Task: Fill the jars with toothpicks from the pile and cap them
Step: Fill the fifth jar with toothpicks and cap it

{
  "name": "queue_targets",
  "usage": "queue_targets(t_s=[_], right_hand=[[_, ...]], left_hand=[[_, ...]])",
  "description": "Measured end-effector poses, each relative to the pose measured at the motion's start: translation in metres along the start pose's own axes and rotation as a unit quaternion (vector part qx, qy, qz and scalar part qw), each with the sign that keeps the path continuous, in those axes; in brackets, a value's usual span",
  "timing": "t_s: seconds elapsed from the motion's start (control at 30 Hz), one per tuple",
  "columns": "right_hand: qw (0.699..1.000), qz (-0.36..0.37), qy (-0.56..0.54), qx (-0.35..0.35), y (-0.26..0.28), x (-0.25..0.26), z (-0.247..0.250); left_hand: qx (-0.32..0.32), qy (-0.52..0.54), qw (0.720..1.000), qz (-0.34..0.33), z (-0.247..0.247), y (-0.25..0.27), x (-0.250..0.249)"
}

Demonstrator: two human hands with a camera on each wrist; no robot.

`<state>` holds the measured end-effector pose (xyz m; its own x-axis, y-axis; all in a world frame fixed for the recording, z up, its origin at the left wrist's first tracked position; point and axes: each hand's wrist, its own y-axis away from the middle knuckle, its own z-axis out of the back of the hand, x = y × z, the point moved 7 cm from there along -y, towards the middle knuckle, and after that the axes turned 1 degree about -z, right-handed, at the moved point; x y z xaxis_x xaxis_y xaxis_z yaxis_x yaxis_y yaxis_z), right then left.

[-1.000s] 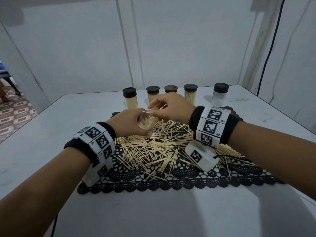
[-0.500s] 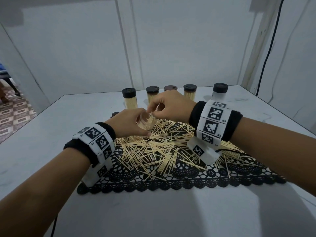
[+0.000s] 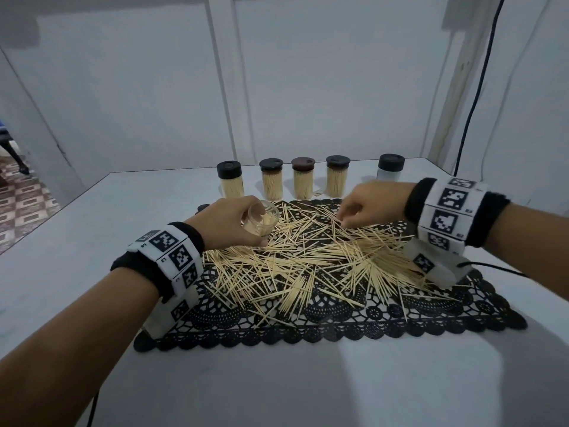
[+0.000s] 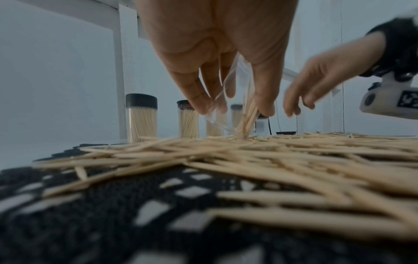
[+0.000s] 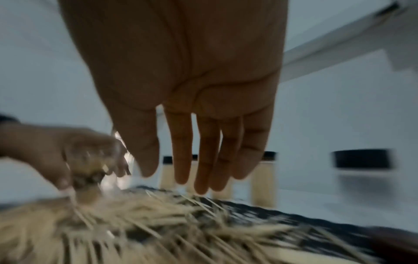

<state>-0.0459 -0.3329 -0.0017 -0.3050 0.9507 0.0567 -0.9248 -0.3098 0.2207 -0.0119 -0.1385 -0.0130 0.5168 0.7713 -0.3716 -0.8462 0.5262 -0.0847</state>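
Note:
My left hand [image 3: 234, 223] grips a small clear jar [image 3: 261, 221], tilted and partly filled with toothpicks, at the pile's back left; the jar [image 4: 235, 110] shows between my fingers in the left wrist view. A loose pile of toothpicks [image 3: 308, 260] covers a black lace mat [image 3: 338, 328]. My right hand [image 3: 366, 208] hovers over the pile's back right, fingers extended downward and holding nothing, as the right wrist view shows [image 5: 199, 178]. Several capped jars full of toothpicks [image 3: 271, 180] stand in a row behind the mat.
A capped jar with no toothpicks visible inside [image 3: 390, 167] stands at the right end of the row. A dark lid [image 3: 203, 208] lies on the white table [image 3: 92, 217] left of my left hand. White walls close off the back and right; a black cable [image 3: 474, 103] hangs down.
My right hand left the jar's mouth and moved right, down to the pile. The left hand still holds the jar, which is lower and more tilted.

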Motion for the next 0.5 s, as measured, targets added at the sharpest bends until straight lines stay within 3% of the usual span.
queue_targets(t_s=[0.1,0.23,0.5], right_hand=[[0.989,-0.056,0.091,0.103,0.016,-0.029,-0.024],[0.976,-0.081,0.097,0.180,0.033,-0.047,-0.042],[0.993,-0.040,0.045,0.104,0.030,-0.036,-0.055]], left_hand=[[-0.001,0.003,1.000,0.001,0.000,0.000,0.001],[-0.005,0.002,1.000,0.001,0.000,0.000,0.001],[-0.007,-0.006,1.000,0.004,0.001,0.000,0.003]])
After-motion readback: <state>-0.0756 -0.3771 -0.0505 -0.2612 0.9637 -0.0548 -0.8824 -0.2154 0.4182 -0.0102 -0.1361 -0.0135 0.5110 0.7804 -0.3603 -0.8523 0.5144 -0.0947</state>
